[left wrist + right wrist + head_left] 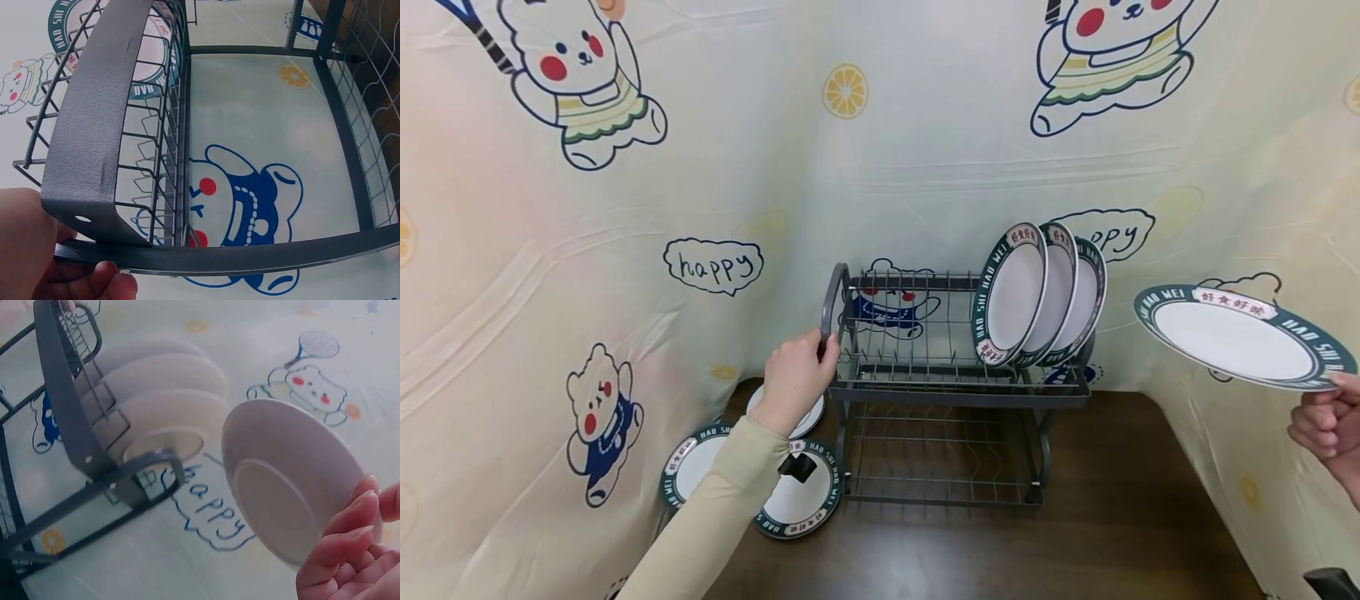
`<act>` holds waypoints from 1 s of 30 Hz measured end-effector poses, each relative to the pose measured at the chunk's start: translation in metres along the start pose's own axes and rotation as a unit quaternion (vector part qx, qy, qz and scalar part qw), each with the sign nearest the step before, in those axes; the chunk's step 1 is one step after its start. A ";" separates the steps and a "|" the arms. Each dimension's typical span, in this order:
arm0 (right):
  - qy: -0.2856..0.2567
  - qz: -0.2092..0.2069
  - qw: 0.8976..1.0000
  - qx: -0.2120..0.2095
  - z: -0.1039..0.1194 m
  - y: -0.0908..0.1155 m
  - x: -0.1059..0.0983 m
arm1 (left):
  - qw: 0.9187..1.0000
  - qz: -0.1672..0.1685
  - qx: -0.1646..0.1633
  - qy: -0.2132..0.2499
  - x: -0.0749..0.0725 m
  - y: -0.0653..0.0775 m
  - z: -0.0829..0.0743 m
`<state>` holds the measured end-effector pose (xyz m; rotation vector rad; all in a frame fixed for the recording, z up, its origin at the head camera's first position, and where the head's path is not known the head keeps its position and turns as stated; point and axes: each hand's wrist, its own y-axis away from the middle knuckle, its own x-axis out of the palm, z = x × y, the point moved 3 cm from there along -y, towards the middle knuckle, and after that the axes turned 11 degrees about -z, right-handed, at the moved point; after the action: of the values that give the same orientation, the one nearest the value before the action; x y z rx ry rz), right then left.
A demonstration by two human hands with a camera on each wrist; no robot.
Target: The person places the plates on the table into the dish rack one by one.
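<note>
The fingers (344, 540) of the right hand (1330, 425) pinch a plate (1232, 333) by the edge of its rim, holding it in the air to the right of the rack (962, 397) and apart from it. The plate's white face is turned up (the lettering on its green rim reads HAO WEI in part), and it tilts a little, the gripped edge lower; the right wrist view shows a plain pale underside with a foot ring. The left hand (797, 375) is curled round the dark side frame (832, 300) at the rack's left end, fingers tucked about the bar.

Next out, three plates (1010, 292) stand on edge at the right end of the upper tier, close together, their faces turned mostly leftward. The lower tier (940, 502) of wire sits beneath. To the left of the rack, partly hidden by the sleeve (715, 508), more plates (797, 500) lie on the brown bench (962, 550); whether any are stacked I cannot tell. Behind it all hangs a pale cloth (925, 150) printed with cartoon animals, orange slices and the word "happy"
</note>
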<state>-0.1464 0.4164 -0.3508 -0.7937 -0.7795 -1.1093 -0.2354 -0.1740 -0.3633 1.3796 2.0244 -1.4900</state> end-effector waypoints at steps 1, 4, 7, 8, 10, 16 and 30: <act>-0.026 0.025 0.999 0.018 -0.001 -0.002 0.004 | 1.000 0.001 0.000 0.001 0.000 0.000 0.000; -0.035 0.059 0.997 0.032 -0.002 -0.005 0.012 | 1.000 0.001 -0.001 0.000 0.000 0.000 -0.001; -0.014 0.061 0.998 0.027 0.000 -0.007 0.020 | 1.000 0.001 0.000 0.001 0.000 0.000 -0.001; -0.001 0.055 0.998 0.022 0.001 -0.008 0.022 | 1.000 0.001 0.000 0.002 0.000 0.000 -0.001; 0.021 0.054 0.998 0.018 0.003 -0.010 0.027 | 1.000 0.002 -0.002 0.001 0.000 0.000 -0.001; 0.035 0.091 0.995 0.020 0.006 -0.016 0.045 | 1.000 0.005 -0.004 0.002 0.000 0.000 -0.001; 0.063 0.043 0.997 -0.021 0.008 -0.028 0.064 | 1.000 0.007 -0.002 0.008 0.000 0.000 0.001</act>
<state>-0.1578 0.3877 -0.2878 -0.7770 -0.6123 -1.0913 -0.2356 -0.1749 -0.3641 1.4050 2.0223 -1.4724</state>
